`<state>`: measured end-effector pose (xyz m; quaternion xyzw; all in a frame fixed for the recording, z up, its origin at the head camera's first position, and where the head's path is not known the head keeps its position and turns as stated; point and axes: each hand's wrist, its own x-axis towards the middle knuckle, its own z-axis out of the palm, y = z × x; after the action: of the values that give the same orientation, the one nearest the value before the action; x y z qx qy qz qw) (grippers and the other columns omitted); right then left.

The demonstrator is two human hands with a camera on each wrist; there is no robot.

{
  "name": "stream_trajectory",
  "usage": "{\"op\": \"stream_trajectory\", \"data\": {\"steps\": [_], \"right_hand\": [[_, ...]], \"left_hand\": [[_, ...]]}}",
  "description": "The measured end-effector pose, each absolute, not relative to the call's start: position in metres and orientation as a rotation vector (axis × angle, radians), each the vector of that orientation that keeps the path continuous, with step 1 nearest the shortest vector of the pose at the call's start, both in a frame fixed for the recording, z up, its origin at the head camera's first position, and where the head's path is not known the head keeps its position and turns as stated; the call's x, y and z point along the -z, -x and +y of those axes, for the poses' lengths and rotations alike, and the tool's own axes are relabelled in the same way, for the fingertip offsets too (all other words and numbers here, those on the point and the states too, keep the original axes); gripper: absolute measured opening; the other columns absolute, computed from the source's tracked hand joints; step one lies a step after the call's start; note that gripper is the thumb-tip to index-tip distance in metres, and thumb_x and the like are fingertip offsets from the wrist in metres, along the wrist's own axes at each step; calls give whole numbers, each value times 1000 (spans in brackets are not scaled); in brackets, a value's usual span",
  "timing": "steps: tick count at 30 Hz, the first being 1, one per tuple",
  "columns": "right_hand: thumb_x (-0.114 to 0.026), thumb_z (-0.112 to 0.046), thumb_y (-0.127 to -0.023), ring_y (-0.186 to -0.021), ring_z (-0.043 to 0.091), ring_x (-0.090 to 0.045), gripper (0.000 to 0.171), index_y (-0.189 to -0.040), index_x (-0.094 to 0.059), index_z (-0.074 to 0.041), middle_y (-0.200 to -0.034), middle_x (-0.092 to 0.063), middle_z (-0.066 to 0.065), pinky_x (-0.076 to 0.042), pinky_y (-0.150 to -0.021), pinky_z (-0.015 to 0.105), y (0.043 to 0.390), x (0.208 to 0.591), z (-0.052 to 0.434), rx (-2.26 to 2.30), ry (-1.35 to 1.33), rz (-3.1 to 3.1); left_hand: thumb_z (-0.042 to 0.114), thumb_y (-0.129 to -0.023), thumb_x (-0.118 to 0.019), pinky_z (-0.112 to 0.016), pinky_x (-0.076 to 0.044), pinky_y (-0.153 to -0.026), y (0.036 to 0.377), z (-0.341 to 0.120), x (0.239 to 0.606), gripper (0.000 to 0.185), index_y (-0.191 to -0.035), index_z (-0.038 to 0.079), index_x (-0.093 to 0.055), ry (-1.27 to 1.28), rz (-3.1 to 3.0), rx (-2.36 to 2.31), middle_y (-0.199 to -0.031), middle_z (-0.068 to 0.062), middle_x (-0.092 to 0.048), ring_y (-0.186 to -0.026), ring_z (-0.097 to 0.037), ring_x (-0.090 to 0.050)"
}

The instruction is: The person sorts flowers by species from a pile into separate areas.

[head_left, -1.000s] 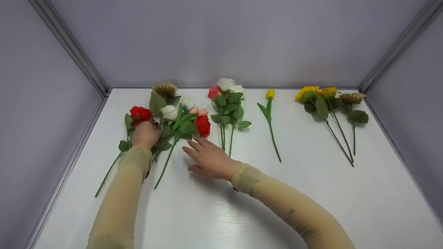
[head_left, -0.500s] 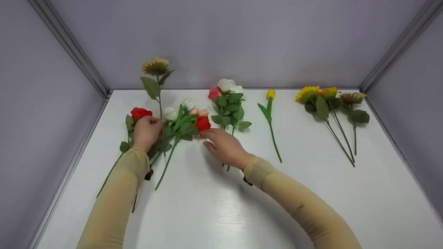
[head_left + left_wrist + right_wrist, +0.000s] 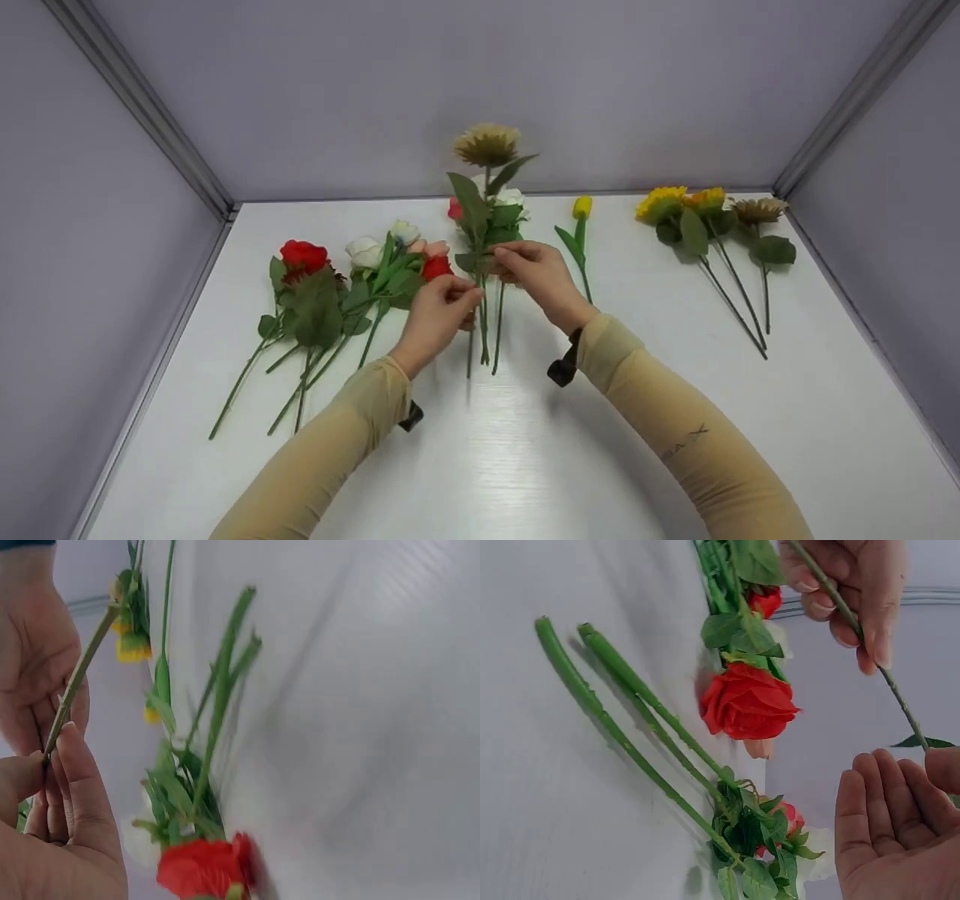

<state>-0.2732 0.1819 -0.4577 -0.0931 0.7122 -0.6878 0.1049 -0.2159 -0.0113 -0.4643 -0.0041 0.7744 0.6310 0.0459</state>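
My left hand (image 3: pixel 442 315) pinches the thin stem of a pale beige sunflower (image 3: pixel 486 146) between thumb and fingers. The flower stands upright, raised over the table's middle, its head against the back wall. Higher on that stem, my right hand (image 3: pixel 544 277) has thumb and fingertips right beside it. In the right wrist view the right fingers (image 3: pixel 881 802) are nearly straight, the thumb over the stem. Behind the sunflower lies a bunch of white and pink roses (image 3: pixel 510 196), partly hidden. Just left of the left hand is a red rose (image 3: pixel 750 701).
At the left lie another red rose (image 3: pixel 304 256), a white rose (image 3: pixel 364 253) and several crossing stems. A yellow tulip (image 3: pixel 582 207) lies right of centre. Further right are yellow sunflowers (image 3: pixel 661 202) and a brownish one (image 3: pixel 757 211). Walls enclose the white table (image 3: pixel 675 420).
My left hand has lifted the beige sunflower out of the left pile and carried it right to the middle. My right hand has moved right and farther back, up to its stem.
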Motion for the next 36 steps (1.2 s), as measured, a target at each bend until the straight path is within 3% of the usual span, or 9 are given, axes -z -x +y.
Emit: {"op": "stream_trajectory", "data": {"steps": [4,7,16,22,29,36], "right_hand": [[-71,-24,-99,-99,29,-69,39,-124,-67,6,-111,-70,20,-57,-91,38,267,453,200,2108,217,2028],[-74,-20,-96,-92,26,-69,40,-123,-66,8,-105,-70,16,-58,-87,38,262,452,211,2125,176,2031],[-74,-18,-96,-84,21,-69,35,-120,-67,7,-100,-70,14,-60,-81,35,261,451,232,2151,75,2038],[-74,-17,-97,-89,24,-70,35,-121,-66,7,-103,-68,16,-61,-81,37,262,453,240,2191,28,1994],[-73,-12,-96,-98,30,-69,36,-126,-63,4,-119,-63,26,-60,-84,38,258,460,241,2177,40,1973],[-72,-9,-96,-91,24,-71,35,-126,-63,6,-109,-67,17,-61,-83,37,257,460,254,2150,1,2038]], "left_hand": [[24,-99,-71,-34,-61,-70,205,17,467,20,-110,8,-70,-103,2311,-1916,-100,-14,-69,-77,-24,-67],[25,-99,-72,-35,-61,-70,200,29,470,21,-111,8,-70,-141,2274,-1924,-98,-14,-69,-79,-27,-68],[14,-98,-70,-34,-61,-73,181,46,482,25,-118,0,-68,-149,2154,-1896,-99,-9,-68,-86,-23,-70],[12,-96,-72,-35,-62,-74,166,53,492,26,-117,-1,-67,-136,2104,-1865,-97,-9,-67,-87,-24,-71],[10,-96,-72,-36,-62,-71,167,59,497,23,-115,-2,-67,-135,2115,-1871,-95,-8,-66,-83,-23,-70],[13,-97,-72,-32,-61,-74,166,71,499,30,-122,-2,-66,-229,2116,-1829,-100,-5,-67,-86,-17,-69]]}}
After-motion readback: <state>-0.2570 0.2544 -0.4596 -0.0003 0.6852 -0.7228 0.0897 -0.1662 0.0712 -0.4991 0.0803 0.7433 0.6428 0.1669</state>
